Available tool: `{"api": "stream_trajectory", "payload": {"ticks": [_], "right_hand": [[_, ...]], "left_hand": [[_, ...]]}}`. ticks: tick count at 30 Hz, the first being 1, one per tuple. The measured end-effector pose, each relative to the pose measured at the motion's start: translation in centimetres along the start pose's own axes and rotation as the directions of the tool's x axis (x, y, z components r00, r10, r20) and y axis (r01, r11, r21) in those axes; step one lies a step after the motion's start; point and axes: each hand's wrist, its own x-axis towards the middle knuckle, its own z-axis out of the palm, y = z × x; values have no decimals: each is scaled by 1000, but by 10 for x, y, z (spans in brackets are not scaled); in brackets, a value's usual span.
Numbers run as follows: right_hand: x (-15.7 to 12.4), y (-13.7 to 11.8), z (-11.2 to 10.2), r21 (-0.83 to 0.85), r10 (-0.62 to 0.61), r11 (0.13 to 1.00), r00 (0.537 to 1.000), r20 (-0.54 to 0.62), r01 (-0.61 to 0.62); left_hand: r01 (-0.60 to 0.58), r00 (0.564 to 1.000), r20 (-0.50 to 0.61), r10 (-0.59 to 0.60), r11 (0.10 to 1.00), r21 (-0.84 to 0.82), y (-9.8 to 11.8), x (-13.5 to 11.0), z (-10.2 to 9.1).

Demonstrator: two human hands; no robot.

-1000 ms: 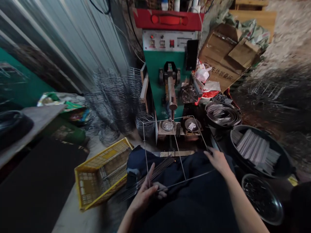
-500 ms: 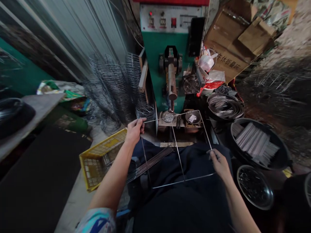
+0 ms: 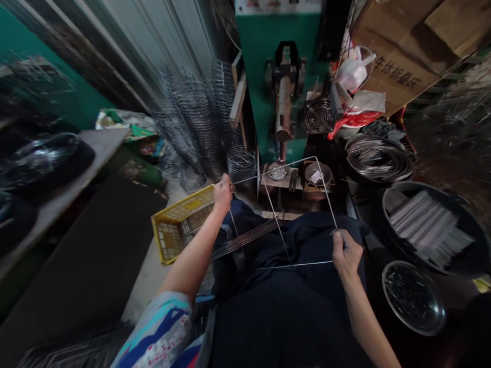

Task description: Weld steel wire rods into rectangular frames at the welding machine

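A thin rectangular wire frame (image 3: 286,220) with a middle cross rod hangs over my dark-clad lap. My left hand (image 3: 223,193) is closed on its far left corner. My right hand (image 3: 346,254) pinches its near right corner. The frame's far edge lies close under the electrode (image 3: 283,117) of a green spot-welding machine (image 3: 264,76). A bundle of straight wire rods (image 3: 245,239) rests across my left thigh beneath the frame.
A yellow plastic crate (image 3: 180,222) sits on the floor at left, with stacks of wire baskets (image 3: 195,122) behind it. At right are a tub of wire coils (image 3: 378,158), a black tub of cut rods (image 3: 425,225) and a metal bowl (image 3: 414,299). Cardboard boxes (image 3: 414,51) stand behind.
My left hand left the near left corner and took the far left corner. My right hand slid back to the near right corner. The view has moved closer to the machine.
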Motion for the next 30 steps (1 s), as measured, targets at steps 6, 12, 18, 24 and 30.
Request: {"api": "stream_trajectory", "payload": {"ticks": [6, 12, 18, 24, 30], "right_hand": [[1, 12, 8, 21, -120, 993, 993, 3, 120], [9, 17, 14, 8, -98, 995, 995, 9, 98], [21, 29, 22, -75, 75, 995, 989, 126, -66], [14, 37, 9, -21, 126, 992, 980, 154, -124], [15, 31, 18, 101, 85, 988, 962, 258, -115]], "left_hand": [[-31, 999, -27, 29, 997, -66, -14, 5, 5], [34, 999, -3, -34, 997, -65, -20, 13, 5], [116, 987, 119, -106, 990, -82, -13, 5, -5], [183, 924, 361, -129, 976, -120, 41, -20, -28], [-195, 869, 428, 250, 966, -169, 156, -63, 4]]}}
